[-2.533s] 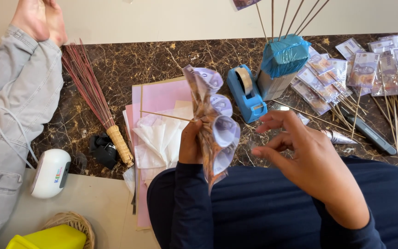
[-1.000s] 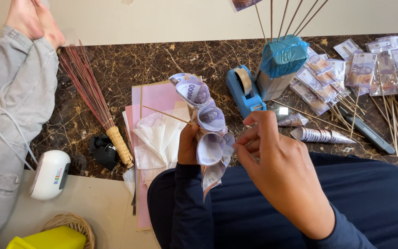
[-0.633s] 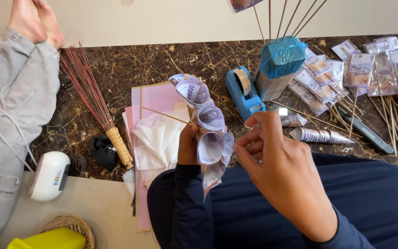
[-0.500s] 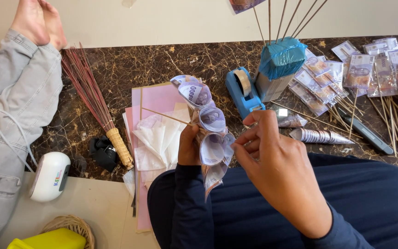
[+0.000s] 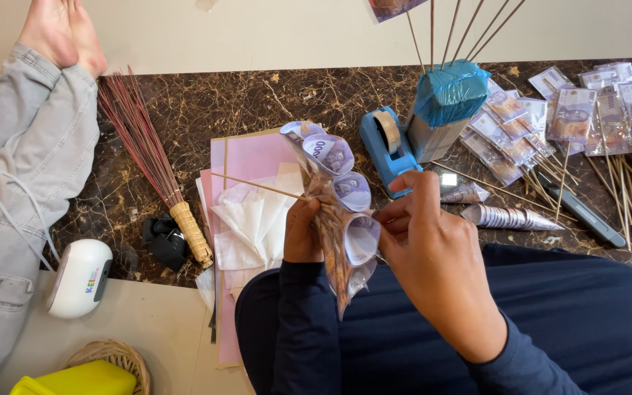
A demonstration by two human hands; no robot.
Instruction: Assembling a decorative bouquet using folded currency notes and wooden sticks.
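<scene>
The work surface is a dark marbled floor bordered by pale tile. Left of the hands lie a stick broom and pink paper sheets. The left hand is closed around a bundle of rolled banknote cones on skewers, held between both hands. The right hand pinches one cone's edge. Judged best practice: grip the stems firmly and adjust cones singly. Beyond the right hand stands a blue tape dispenser.

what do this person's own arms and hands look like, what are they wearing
Both arms wear long dark navy sleeves ending at the wrists. The left hand and right hand are bare: no gloves, and no rings, watch or bracelet visible from this view.
</scene>
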